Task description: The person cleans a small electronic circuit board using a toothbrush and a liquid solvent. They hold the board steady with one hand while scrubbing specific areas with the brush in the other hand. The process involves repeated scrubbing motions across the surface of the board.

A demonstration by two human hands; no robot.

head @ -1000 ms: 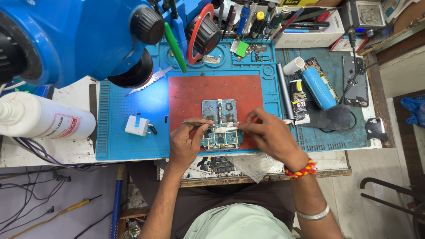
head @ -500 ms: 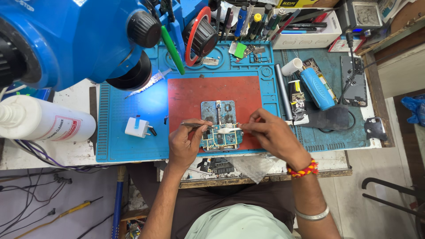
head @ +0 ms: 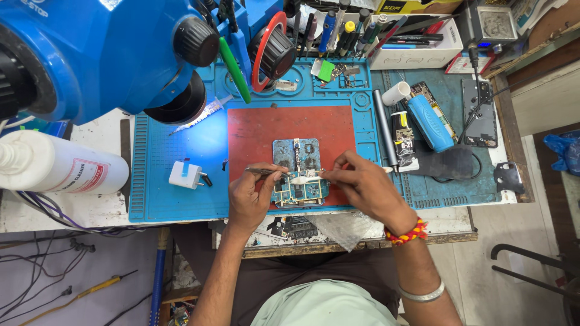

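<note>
Hands unmoved: left hand (head: 251, 196) tweezers (head: 264, 171), right hand (head: 362, 187) swab (head: 300, 178).

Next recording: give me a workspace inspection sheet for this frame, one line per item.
Surface: blue work mat with a red pad on it.
Job's things: circuit board on the red pad; metal tweezers; white swab.
Clutter: white plug adapter, white bottle, blue cylinder, tool rack.
Grips: left hand pinches the tweezers; right hand holds the swab on the board.
Cables: loose wires at the left edge.
Surroundings: blue microscope overhead.
</note>
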